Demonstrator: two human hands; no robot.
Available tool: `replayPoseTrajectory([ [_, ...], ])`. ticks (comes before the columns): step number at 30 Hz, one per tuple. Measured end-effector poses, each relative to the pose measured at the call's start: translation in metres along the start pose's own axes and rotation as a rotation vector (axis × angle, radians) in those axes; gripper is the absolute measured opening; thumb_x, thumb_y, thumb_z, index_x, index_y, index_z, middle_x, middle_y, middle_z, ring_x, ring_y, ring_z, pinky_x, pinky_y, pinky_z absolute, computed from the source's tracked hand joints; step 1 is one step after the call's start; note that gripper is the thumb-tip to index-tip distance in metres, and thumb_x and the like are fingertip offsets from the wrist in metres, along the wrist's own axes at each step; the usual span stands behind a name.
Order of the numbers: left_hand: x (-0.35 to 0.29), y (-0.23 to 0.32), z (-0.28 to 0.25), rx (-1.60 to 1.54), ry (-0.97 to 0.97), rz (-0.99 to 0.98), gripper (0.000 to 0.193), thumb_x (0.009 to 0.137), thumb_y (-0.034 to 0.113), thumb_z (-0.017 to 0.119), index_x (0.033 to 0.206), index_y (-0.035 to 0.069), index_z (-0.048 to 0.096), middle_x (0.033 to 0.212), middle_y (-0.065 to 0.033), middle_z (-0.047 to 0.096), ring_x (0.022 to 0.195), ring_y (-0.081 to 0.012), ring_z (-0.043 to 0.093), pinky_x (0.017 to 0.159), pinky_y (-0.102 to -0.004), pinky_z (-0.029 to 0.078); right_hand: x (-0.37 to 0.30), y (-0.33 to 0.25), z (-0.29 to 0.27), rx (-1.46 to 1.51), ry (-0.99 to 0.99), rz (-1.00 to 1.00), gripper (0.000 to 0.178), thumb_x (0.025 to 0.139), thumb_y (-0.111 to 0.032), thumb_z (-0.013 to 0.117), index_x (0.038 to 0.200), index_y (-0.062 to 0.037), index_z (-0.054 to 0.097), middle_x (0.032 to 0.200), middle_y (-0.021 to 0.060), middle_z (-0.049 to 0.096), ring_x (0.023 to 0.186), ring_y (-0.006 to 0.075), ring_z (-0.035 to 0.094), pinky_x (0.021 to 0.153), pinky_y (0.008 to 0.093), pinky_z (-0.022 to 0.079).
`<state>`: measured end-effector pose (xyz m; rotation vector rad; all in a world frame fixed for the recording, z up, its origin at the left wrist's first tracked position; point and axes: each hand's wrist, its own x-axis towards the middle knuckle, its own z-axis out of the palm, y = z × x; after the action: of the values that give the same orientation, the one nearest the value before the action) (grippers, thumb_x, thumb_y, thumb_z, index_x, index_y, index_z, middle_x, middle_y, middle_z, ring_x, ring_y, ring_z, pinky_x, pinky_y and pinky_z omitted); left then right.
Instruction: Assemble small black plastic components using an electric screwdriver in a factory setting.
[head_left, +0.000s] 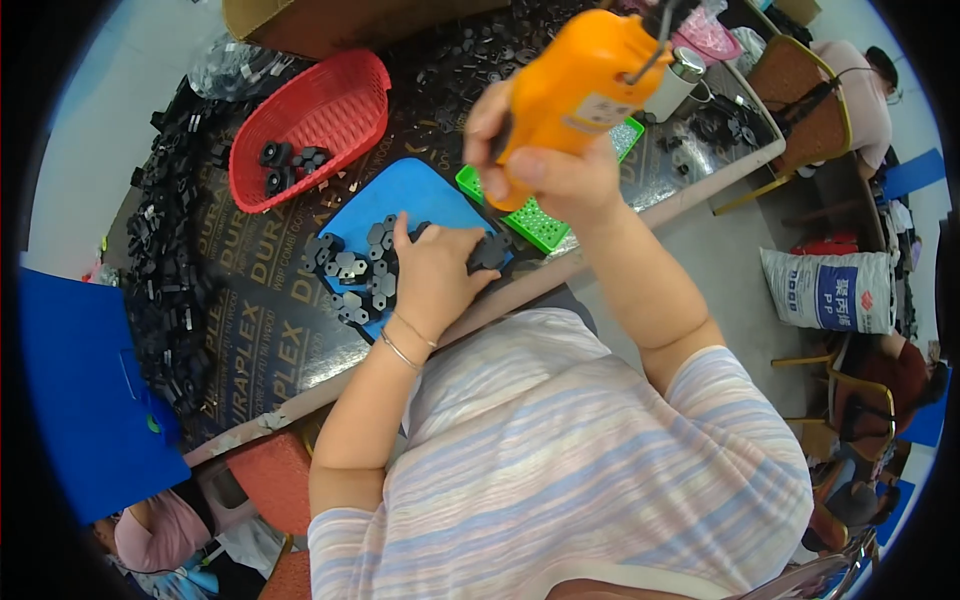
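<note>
My right hand [560, 165] is wrapped round an orange electric screwdriver [590, 85], raised above the table with a metal hanging loop at its top end. The tool's tip is hidden. My left hand [437, 270] rests low over a blue mat [415, 185], its thumb and a finger closed about a black plastic part [490, 252] near the table's front edge. Left of that hand, several black hexagonal parts [355, 270] lie clustered on the mat, some showing shiny metal inside.
A red basket [345, 100] with a few black parts stands at the far left of the mat. Behind my right hand is a green tray [540, 228] of small pieces. Black parts [165, 290] heap along the table's left side. A metal bottle [680, 80] stands at the back right.
</note>
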<state>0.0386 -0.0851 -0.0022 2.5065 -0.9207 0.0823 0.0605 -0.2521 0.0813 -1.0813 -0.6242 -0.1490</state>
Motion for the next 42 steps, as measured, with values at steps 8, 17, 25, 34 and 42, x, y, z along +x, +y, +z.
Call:
replayPoseTrajectory([
  [8, 0.010, -0.005, -0.050, 0.295, 0.115, 0.067, 0.045, 0.061, 0.022, 0.073, 0.102, 0.012, 0.058, 0.099, -0.0007, 0.061, 0.100, -0.0200, 0.052, 0.101, -0.0572, 0.018, -0.032, -0.017, -0.037, -0.008, 0.297, -0.172, 0.031, 0.078, -0.020, 0.061, 0.099, -0.0008, 0.049, 0.088, 0.0132, 0.053, 0.062, 0.0180, 0.053, 0.059, 0.0286, 0.044],
  [17, 0.023, -0.071, -0.083, -0.069, -0.024, -0.261, 0.046, 0.065, 0.029, 0.075, 0.100, 0.002, 0.063, 0.093, -0.0154, 0.064, 0.085, -0.0287, 0.062, 0.081, -0.0360, 0.046, -0.045, -0.008, -0.042, -0.174, 0.367, -0.126, 0.027, 0.078, -0.009, 0.061, 0.100, 0.0013, 0.050, 0.086, 0.0138, 0.056, 0.063, 0.0172, 0.055, 0.058, 0.0272, 0.045],
  [25, 0.017, -0.066, -0.051, 0.004, -0.181, -0.324, 0.038, 0.067, 0.020, 0.071, 0.099, 0.001, 0.063, 0.095, -0.0204, 0.062, 0.090, -0.0353, 0.059, 0.080, -0.0383, 0.047, -0.038, 0.005, -0.038, -0.251, 0.427, -0.122, 0.024, 0.076, -0.002, 0.060, 0.098, 0.0024, 0.051, 0.084, 0.0131, 0.058, 0.061, 0.0153, 0.056, 0.058, 0.0253, 0.046],
  [34, 0.024, 0.010, -0.031, -0.299, -0.045, -0.004, 0.035, 0.064, 0.010, 0.067, 0.097, 0.002, 0.057, 0.085, -0.0153, 0.060, 0.082, -0.0329, 0.056, 0.074, -0.0397, 0.044, -0.037, 0.013, -0.044, -0.343, 0.452, -0.083, 0.021, 0.075, -0.001, 0.059, 0.095, 0.0026, 0.053, 0.079, 0.0114, 0.059, 0.058, 0.0133, 0.056, 0.054, 0.0241, 0.046],
  [42, 0.017, 0.013, 0.006, -0.191, -0.086, 0.034, 0.034, 0.067, 0.016, 0.068, 0.097, 0.004, 0.060, 0.089, -0.0121, 0.062, 0.089, -0.0287, 0.056, 0.084, -0.0395, 0.038, -0.038, 0.019, -0.042, -0.303, 0.392, -0.080, 0.020, 0.076, -0.001, 0.060, 0.095, 0.0025, 0.054, 0.079, 0.0111, 0.059, 0.057, 0.0128, 0.055, 0.052, 0.0233, 0.046],
])
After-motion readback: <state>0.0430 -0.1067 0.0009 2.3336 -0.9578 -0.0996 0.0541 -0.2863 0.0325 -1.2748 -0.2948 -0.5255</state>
